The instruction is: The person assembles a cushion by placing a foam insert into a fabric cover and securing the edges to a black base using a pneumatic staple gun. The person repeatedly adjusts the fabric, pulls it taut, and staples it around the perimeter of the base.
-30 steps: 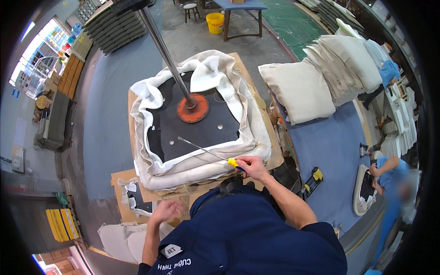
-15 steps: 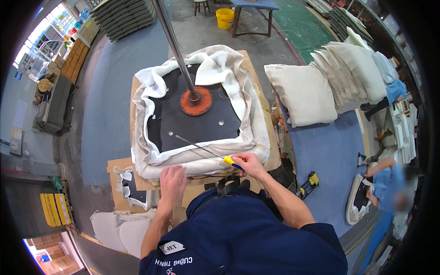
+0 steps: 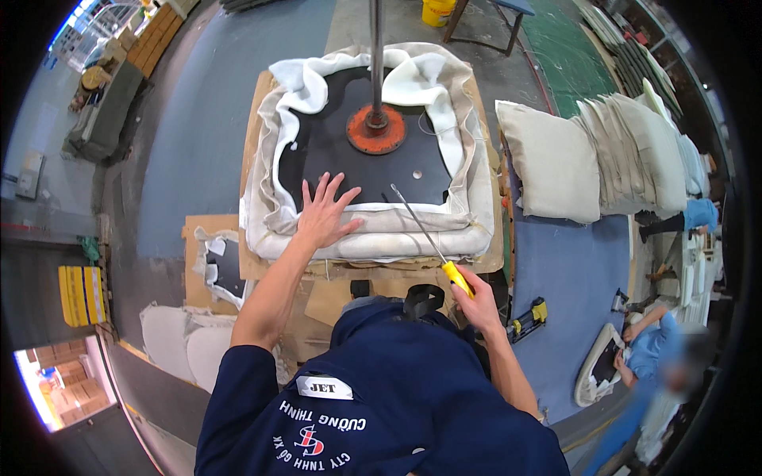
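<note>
- Room: you're standing over a workshop floor [image 3: 208, 111], blue-grey at left. A co-worker [image 3: 647, 343] in light blue is sitting off to your right, hands at a smaller padded piece.
- Right-hand table [image 3: 567, 278]: its blue top is carrying pale cushions [image 3: 548, 159] and, nearer you, a black-and-yellow power tool [image 3: 530, 319]. Looks well apart from your work; low snag risk.
- Work surface: brown board [image 3: 255, 143] is sitting under the panel and sticking out past its edges. If it's loose, a hard sideways pull could shift the lot.
- Upholstered panel [image 3: 317, 147]: lying in front of you, black backing up, pale fabric and white padding bunching round the rim. Uneven pull could leave folds.
- Metal post [image 3: 376, 59] with orange disc [image 3: 367, 144]: resting on the backing. If it isn't pressing firmly, the panel could turn under your push.
- Left hand [image 3: 321, 219]: fingers spreading, palm down across the near rim. A slipping tip could jab it.
- Right hand [image 3: 476, 301]: wrapping round the handle.
- Screwdriver [image 3: 457, 278]: yellow-handled, long shank pointing over the backing; can't tell if the tip's touching. Careless levering could tear fabric.
</note>
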Tool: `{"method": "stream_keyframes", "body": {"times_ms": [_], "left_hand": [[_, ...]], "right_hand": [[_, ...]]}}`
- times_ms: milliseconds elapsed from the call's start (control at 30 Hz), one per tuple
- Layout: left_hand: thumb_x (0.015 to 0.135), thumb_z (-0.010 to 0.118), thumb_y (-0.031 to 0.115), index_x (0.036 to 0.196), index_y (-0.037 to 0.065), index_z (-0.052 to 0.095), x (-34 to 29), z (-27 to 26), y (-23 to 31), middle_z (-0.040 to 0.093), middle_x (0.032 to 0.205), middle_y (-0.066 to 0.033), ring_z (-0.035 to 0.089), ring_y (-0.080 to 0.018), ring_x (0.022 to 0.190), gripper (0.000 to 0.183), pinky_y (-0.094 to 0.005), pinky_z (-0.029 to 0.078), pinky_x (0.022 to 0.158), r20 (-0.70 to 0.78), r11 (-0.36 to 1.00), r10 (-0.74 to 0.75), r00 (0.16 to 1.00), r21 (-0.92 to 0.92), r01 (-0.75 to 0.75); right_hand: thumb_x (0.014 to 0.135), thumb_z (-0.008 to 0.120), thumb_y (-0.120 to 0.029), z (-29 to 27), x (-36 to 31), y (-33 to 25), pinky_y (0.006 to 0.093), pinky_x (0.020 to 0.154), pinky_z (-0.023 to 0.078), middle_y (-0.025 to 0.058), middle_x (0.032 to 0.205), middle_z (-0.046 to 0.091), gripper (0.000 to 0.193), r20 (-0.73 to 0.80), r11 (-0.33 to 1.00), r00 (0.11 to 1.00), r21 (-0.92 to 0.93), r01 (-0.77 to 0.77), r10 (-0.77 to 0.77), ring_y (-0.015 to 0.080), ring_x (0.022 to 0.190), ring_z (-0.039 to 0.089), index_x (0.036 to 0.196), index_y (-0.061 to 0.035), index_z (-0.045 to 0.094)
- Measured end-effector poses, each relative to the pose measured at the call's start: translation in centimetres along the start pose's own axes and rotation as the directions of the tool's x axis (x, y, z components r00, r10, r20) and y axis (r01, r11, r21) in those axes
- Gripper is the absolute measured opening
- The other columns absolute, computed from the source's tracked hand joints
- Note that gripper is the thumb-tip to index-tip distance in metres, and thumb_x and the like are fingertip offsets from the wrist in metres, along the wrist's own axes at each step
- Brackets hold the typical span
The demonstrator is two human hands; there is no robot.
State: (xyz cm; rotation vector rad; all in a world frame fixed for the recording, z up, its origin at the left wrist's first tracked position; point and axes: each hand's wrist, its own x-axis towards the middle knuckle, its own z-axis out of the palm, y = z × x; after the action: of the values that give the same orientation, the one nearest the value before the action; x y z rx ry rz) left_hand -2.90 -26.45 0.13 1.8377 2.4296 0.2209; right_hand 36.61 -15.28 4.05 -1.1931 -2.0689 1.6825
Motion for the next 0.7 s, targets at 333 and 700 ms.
{"method": "stream_keyframes", "body": {"times_ms": [333, 700], "left_hand": [[0.093, 0.058, 0.064, 0.151, 0.031, 0.048, 1.5, 1.2, 1.0, 0.026, 0.166, -0.0161, 0.018, -0.045, 0.155, 0.067, -0.0787, 0.013, 0.117, -0.097, 0.993, -0.115, 0.989, -0.024, 0.113], [0.095, 0.056, 0.064, 0.15, 0.031, 0.051, 1.6, 1.9, 0.7, 0.029, 0.166, -0.0154, 0.021, -0.0443, 0.155, 0.064, -0.0744, 0.015, 0.119, -0.133, 0.988, -0.136, 0.982, -0.093, 0.125]], "right_hand": [[0.087, 0.076, -0.004, -2.5, -2.9, -7.4, 0.0367, 0.083, 0.053, 0.013, 0.1, 0.062, 0.044, 0.113, 0.847, 0.966, -0.465, 0.258, -0.232, 0.0286, 0.092, 0.065, 0.13, -0.0031, 0.068], [0.093, 0.072, -0.017, -2.4, -0.1, -12.1, 0.0437, 0.076, 0.057, 0.0124, 0.107, 0.066, 0.04, 0.256, 0.545, 0.939, -0.765, 0.343, -0.231, 0.034, 0.089, 0.069, 0.133, -0.021, 0.068]]}}
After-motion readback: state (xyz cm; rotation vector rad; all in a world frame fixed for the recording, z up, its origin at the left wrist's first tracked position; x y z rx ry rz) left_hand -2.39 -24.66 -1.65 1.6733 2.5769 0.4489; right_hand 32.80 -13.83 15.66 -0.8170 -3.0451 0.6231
